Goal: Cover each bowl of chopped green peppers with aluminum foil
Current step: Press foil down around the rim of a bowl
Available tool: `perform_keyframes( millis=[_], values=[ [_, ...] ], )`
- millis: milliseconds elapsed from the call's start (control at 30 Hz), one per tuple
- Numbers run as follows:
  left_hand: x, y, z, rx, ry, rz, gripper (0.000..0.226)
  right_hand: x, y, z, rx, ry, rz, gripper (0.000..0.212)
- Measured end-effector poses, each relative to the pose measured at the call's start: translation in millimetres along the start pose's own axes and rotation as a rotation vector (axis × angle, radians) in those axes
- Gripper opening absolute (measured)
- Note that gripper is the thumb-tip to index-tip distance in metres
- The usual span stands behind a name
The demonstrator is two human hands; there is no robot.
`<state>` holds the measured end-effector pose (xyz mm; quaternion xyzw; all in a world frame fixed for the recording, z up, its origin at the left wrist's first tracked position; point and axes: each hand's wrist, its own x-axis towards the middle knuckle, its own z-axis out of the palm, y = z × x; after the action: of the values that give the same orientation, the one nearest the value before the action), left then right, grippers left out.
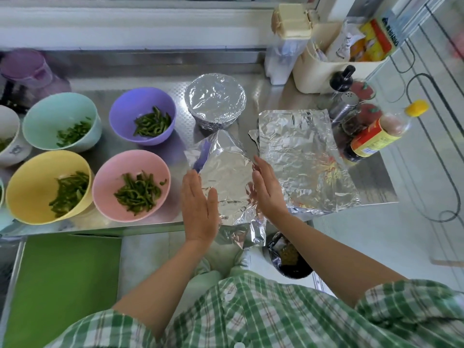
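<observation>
**Foil sheet pressed between two flat hands, near table edge**

Nearest: checked green-and-white shirt [251,317], woven cloth with a white button; bare forearms reach out from it.

Left hand [198,209]: fingers straight and together, palm turned inward, laid against the left side of a crinkled foil sheet [226,177]. It grips nothing.
Right hand [268,189]: same posture, mirrored, flat against the sheet's right side. No curl in its fingers.

The sheet is domed and creased, shiny, peaked at its far end, and its near corner hangs over the table edge. Cannot tell what is under it.

Table [263,96]: brushed steel with a fine embossed grid.

Far of the sheet, just beside its peak: one round bowl already covered [215,99], foil drawn tight over the top and crimped down the wall.
Right of the sheet, touching the right hand's side: flat foil stack [301,156], rectangular, wrinkled.

Left, uncovered, smooth matte round bowls, each holding dark green pepper strips [138,192]:
- purple [120,114], far
- pink [108,187], near
- teal [42,119], far left
- yellow [27,187], near left
- white [10,121], cut by the left frame edge

Far right: metal shaker [344,104] and yellow-capped bottle [376,136], tightly grouped.
</observation>
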<state>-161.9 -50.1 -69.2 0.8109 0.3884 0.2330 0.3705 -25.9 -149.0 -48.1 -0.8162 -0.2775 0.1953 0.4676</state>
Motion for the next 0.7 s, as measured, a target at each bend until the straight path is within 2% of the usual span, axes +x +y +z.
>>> perform_keyframes(
  millis=[100, 200, 333, 533, 700],
  values=[
    [8, -4, -13, 0.121, -0.013, 0.09, 0.076, 1, -4, -13, -0.068, 0.081, -0.05, 0.057],
    [20, -5, -19, 0.136, -0.065, 0.191, 0.061, -2, -4, -19, -0.154, 0.153, -0.101, 0.049],
    [37, 4, -24, 0.091, -0.091, 0.191, 0.052, -8, -13, -29, -0.174, 0.179, -0.058, 0.039],
    [37, -1, -24, 0.137, -0.119, 0.234, 0.058, -33, -24, -24, -0.13, 0.132, 0.043, 0.045],
    [34, -6, -16, 0.058, -0.163, 0.152, 0.069, -52, -31, 15, -0.156, 0.092, 0.178, 0.068]
  ],
)
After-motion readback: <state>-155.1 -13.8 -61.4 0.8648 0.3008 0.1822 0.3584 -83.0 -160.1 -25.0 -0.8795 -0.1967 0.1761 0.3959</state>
